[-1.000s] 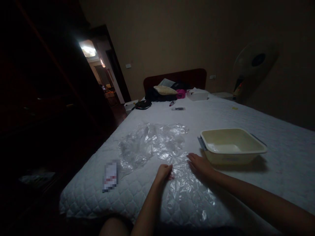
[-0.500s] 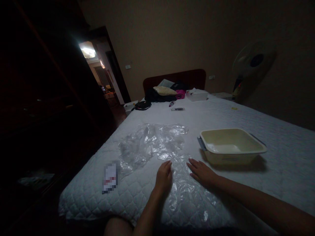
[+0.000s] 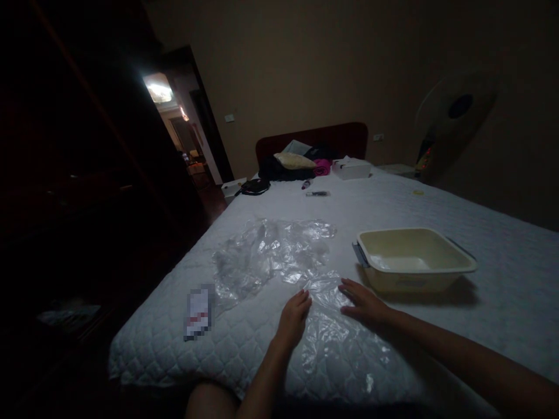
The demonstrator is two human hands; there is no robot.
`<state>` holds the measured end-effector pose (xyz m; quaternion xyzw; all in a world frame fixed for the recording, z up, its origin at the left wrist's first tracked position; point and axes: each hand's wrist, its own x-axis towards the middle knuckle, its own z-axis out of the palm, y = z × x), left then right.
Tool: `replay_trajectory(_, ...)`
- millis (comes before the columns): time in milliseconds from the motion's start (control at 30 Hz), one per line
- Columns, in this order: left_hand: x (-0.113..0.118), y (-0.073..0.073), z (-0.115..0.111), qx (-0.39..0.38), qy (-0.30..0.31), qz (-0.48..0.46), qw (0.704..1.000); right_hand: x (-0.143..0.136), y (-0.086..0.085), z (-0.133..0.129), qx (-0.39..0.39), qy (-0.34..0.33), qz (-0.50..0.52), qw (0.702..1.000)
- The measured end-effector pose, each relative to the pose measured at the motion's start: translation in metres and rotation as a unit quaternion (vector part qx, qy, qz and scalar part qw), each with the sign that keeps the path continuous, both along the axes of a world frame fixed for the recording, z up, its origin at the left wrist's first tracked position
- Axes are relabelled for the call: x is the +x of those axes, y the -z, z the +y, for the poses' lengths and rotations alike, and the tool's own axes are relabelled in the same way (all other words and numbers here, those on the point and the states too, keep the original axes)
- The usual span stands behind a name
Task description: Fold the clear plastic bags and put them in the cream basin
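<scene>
Crinkled clear plastic film [image 3: 345,343] lies on the white quilted bed, near its front edge, and stretches back to the left in a wide sheet. On the film's left border rests my left hand [image 3: 294,317], its fingers close together and nothing seen in them. My right hand [image 3: 362,302] touches the film's right side with its fingers apart, holding nothing. Just beyond my right hand, a cream plastic basin [image 3: 414,282] with grey handles stands on the bed.
A blurred-out white packet [image 3: 198,314] lies on the left. Farther back are a dark bag [image 3: 255,187], a pink roll [image 3: 322,167], a white box [image 3: 351,169] and small items. A fan [image 3: 458,107] stands at the right, beyond the bed.
My right hand has shifted slightly and its fingers have spread from lying flatter. My left hand has moved slightly down and right in view. The view has shifted a little.
</scene>
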<state>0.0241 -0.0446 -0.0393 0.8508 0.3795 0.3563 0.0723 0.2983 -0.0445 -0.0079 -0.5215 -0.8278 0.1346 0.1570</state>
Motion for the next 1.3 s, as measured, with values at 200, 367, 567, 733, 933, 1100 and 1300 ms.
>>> replay_trajectory(200,-0.001,0.001,0.001,-0.005,0.006,0.002,1.000,-0.008,-0.024,-0.013,0.074,0.005,0.001,0.997)
replay_trajectory(367,-0.001,-0.005,-0.003,0.006,0.001,-0.002,1.000,-0.015,-0.035,-0.021,0.047,-0.002,-0.048,0.998)
replay_trajectory(567,0.003,-0.011,-0.010,0.073,0.032,0.023,0.997,-0.009,-0.035,-0.009,0.035,0.030,-0.076,0.996)
replay_trajectory(733,0.004,-0.020,-0.015,0.064,0.058,0.064,0.994,-0.016,-0.041,-0.008,0.076,0.036,-0.053,0.995)
replay_trajectory(933,0.004,-0.018,-0.015,0.068,0.041,0.070,0.994,-0.065,-0.048,-0.031,0.121,-0.106,-0.073,0.984)
replay_trajectory(1100,0.004,-0.015,-0.014,0.074,0.038,0.064,0.994,-0.105,-0.045,-0.061,0.175,-0.272,-0.149,0.934)
replay_trajectory(1300,0.004,-0.020,-0.015,0.065,0.037,0.055,0.996,-0.113,-0.036,-0.076,0.195,-0.308,-0.194,0.911)
